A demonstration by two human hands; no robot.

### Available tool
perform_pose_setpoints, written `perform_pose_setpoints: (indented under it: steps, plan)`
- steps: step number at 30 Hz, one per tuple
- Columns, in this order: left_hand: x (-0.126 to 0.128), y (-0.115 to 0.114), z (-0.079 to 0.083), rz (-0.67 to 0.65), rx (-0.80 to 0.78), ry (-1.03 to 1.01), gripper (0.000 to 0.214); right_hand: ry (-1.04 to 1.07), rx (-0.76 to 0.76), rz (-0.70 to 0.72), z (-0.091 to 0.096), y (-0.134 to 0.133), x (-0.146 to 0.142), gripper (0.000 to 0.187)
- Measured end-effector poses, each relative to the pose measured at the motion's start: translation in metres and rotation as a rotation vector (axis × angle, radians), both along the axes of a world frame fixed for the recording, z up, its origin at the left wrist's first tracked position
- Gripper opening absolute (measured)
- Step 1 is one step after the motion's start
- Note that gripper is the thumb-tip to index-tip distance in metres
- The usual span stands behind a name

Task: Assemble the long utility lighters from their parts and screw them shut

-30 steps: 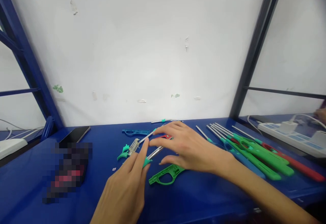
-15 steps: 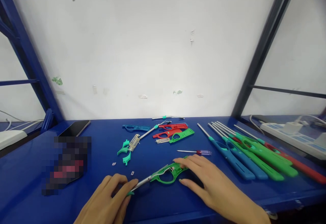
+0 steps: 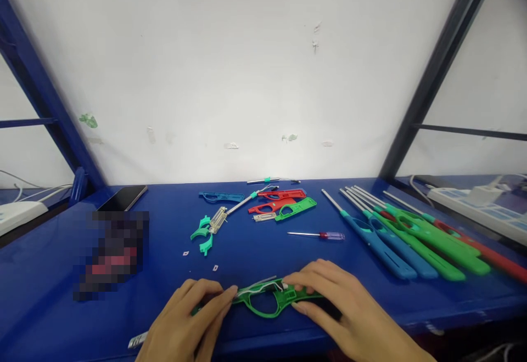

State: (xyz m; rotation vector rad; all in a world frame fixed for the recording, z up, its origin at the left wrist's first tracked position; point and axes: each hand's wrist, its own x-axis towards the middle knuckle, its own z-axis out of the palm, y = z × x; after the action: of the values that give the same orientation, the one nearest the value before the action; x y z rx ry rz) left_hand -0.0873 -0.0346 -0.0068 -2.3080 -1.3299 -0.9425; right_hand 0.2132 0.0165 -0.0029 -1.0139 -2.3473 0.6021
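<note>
Low in the middle of the head view lies an open green lighter shell (image 3: 267,314), with a white wire and a small black part in it. My left hand (image 3: 189,318) pinches its front end, where the metal tube joins; the tube's tip (image 3: 138,340) sticks out left of this hand. On the handle end, my right hand (image 3: 333,301) has its thumb on the near edge and its fingertips by the wire's end. The fingers hide parts of the shell and most of the tube.
Beyond my hands lie a screwdriver (image 3: 325,235), red half shells (image 3: 272,205), a green half shell (image 3: 296,208), a blue half shell (image 3: 222,196), a clear fuel tank (image 3: 218,219) and teal triggers (image 3: 201,229). Several long lighters (image 3: 382,247) lie right; a phone (image 3: 123,197) lies left.
My left hand has moved from the metal tube up to the shell's front end. The shell now lies nearer to me and more level. My right fingertips have shifted onto the wire's end area.
</note>
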Motion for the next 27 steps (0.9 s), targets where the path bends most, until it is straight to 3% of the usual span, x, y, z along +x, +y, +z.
perform_pose_setpoints:
  steps: [9,21,27]
  plan:
    - [-0.002,0.004,-0.006,-0.029,-0.044,-0.108,0.032,0.06,-0.015,0.032,0.001,0.002,0.0,0.019]
    - [0.007,0.012,0.006,-0.1,-0.051,-0.1,0.036,0.071,-0.013,0.042,0.002,0.002,0.0,0.018]
    - [0.005,0.011,0.001,-0.084,-0.068,-0.039,0.037,0.073,0.004,0.034,0.003,0.003,-0.002,0.018]
